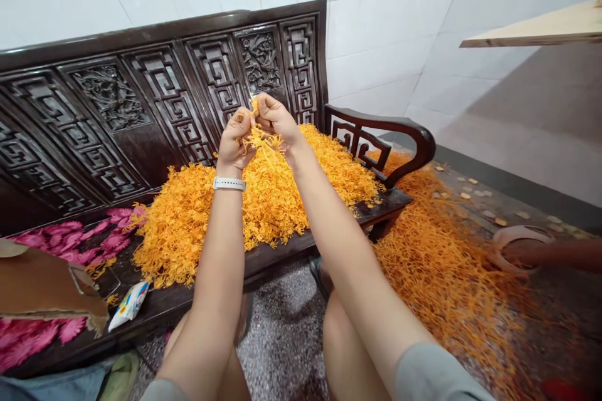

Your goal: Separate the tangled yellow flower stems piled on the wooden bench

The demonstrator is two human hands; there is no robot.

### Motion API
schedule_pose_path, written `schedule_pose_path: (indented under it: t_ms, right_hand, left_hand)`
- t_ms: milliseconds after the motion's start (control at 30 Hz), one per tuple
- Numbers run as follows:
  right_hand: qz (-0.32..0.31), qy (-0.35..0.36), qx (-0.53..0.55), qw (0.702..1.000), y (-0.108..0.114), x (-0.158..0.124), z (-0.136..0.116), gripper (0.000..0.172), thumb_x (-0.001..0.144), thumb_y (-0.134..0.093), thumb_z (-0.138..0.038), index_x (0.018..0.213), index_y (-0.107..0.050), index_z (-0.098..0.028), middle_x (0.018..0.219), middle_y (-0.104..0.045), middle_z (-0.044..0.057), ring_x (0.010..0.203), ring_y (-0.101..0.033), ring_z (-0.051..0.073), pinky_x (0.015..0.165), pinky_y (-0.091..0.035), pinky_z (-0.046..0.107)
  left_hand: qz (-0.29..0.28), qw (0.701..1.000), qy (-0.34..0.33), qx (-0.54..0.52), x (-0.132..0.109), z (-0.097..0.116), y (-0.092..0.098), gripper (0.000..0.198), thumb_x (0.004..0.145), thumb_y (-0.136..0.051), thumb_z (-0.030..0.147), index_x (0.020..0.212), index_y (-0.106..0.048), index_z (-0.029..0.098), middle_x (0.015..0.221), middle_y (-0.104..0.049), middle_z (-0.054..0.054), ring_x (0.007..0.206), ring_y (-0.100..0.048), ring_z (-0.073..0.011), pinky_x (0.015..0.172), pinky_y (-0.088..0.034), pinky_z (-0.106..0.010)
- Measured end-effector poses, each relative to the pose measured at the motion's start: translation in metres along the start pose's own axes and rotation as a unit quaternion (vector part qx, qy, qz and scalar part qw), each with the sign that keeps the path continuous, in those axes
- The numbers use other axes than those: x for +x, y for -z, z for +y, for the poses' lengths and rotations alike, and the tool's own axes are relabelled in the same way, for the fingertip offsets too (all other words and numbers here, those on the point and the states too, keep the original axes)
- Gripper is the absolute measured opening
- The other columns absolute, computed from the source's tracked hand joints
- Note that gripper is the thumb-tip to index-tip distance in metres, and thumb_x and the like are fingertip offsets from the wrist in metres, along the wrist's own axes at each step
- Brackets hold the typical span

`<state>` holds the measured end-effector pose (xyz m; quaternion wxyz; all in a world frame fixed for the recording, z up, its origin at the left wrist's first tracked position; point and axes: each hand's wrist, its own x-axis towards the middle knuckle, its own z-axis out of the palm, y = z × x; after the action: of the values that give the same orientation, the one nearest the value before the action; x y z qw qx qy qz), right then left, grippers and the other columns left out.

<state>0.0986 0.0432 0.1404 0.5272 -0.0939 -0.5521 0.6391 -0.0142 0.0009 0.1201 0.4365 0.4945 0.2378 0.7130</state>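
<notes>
You're seeing bright yellow-orange blazing across the pinched florets, and the floret heap is matching them! Magenta flowers are glowing against the dark, glossy brown of your bench; its backrest is alternating stepped fretwork with scrolling carved tracery. Your watch band is showing white with a line of dark holes, your right sleeve grey-green. Terrazzo flooring is speckling grey and white, while stringy strands are burning deeper orange.

- One left hand and one right hand are counted.
- Orange pieces cannot be counted.
- One bench and one wristband are recorded.
- One cardboard box and one packet are noted.
</notes>
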Motion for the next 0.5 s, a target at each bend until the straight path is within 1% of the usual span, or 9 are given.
schedule_pose_path:
  t_ms: [67, 133, 200, 233, 300, 400, 467, 500]
  right_hand:
    - [0.036, 0.028, 0.031, 0.999, -0.003, 0.006, 0.003, 0.043, 0.099, -0.067, -0.058, 0.081, -0.048, -0.024, 0.058, -0.027, -0.01, 0.048, -0.021, 0.009, 0.045, -0.019, 0.02]
    - [0.069, 0.046, 0.049, 0.995, -0.001, 0.012, 0.005, 0.046, 0.099, -0.064, -0.064, 0.082, -0.047, -0.024, 0.058, -0.025, -0.01, 0.049, -0.02, 0.009, 0.046, -0.019, 0.021]
    - [0.092, 0.049, 0.048, 0.993, 0.006, 0.016, 0.005, 0.049, 0.098, -0.064, -0.067, 0.081, -0.046, -0.024, 0.057, -0.022, -0.011, 0.049, -0.019, 0.009, 0.046, -0.019, 0.022]
    - [0.099, 0.047, 0.042, 0.993, 0.011, 0.017, 0.005, 0.051, 0.097, -0.065, -0.068, 0.081, -0.046, -0.024, 0.057, -0.021, -0.011, 0.048, -0.019, 0.009, 0.046, -0.019, 0.022]
    - [0.113, 0.044, 0.023, 0.992, 0.022, 0.016, 0.003, 0.052, 0.097, -0.065, -0.069, 0.079, -0.046, -0.024, 0.055, -0.021, -0.012, 0.048, -0.018, 0.01, 0.046, -0.019, 0.023]
    - [0.148, 0.047, -0.012, 0.988, 0.038, 0.012, -0.004, 0.05, 0.099, -0.062, -0.068, 0.078, -0.047, -0.025, 0.052, -0.018, -0.012, 0.045, -0.018, 0.011, 0.044, -0.02, 0.025]
    - [0.169, 0.06, -0.046, 0.983, 0.043, 0.01, -0.008, 0.05, 0.099, -0.062, -0.07, 0.08, -0.05, -0.026, 0.051, -0.019, -0.012, 0.044, -0.02, 0.011, 0.044, -0.021, 0.025]
    - [0.167, 0.072, -0.073, 0.981, 0.043, 0.011, -0.01, 0.051, 0.098, -0.061, -0.073, 0.082, -0.052, -0.026, 0.05, -0.021, -0.011, 0.044, -0.023, 0.011, 0.043, -0.023, 0.025]
  left_hand:
    - [0.004, 0.999, -0.02, -0.029, -0.002, -0.005, -0.01, 0.04, 0.104, -0.064, 0.047, 0.077, -0.05, 0.022, 0.06, -0.037, 0.006, 0.037, -0.027, -0.004, 0.037, -0.021, -0.018]
    - [-0.002, 0.999, -0.02, -0.045, -0.003, -0.007, -0.018, 0.039, 0.109, -0.056, 0.046, 0.079, -0.047, 0.023, 0.058, -0.032, 0.007, 0.036, -0.017, -0.004, 0.036, -0.017, -0.019]
    - [0.003, 0.999, -0.005, -0.042, -0.005, -0.006, -0.023, 0.037, 0.111, -0.05, 0.046, 0.081, -0.048, 0.023, 0.057, -0.029, 0.008, 0.036, -0.014, -0.0046, 0.035, -0.016, -0.019]
    - [0.009, 0.999, 0.006, -0.033, -0.005, -0.004, -0.023, 0.036, 0.111, -0.051, 0.047, 0.083, -0.05, 0.024, 0.056, -0.028, 0.008, 0.037, -0.014, -0.0049, 0.036, -0.016, -0.019]
    - [0.021, 1.0, 0.021, -0.011, -0.005, -0.001, -0.019, 0.034, 0.109, -0.057, 0.049, 0.085, -0.053, 0.024, 0.056, -0.028, 0.009, 0.037, -0.014, -0.0045, 0.037, -0.016, -0.019]
    - [0.024, 0.999, 0.022, 0.032, 0.001, 0.0, -0.005, 0.033, 0.102, -0.07, 0.046, 0.084, -0.055, 0.024, 0.057, -0.031, 0.009, 0.038, -0.016, -0.0034, 0.038, -0.015, -0.02]
    - [0.037, 0.995, -0.007, 0.089, 0.009, -0.005, 0.007, 0.033, 0.098, -0.077, 0.038, 0.08, -0.054, 0.023, 0.058, -0.034, 0.009, 0.04, -0.02, -0.0038, 0.04, -0.015, -0.021]
    - [0.047, 0.99, -0.031, 0.13, 0.013, -0.008, 0.013, 0.034, 0.096, -0.079, 0.033, 0.077, -0.053, 0.022, 0.058, -0.036, 0.008, 0.042, -0.023, -0.0044, 0.041, -0.015, -0.021]
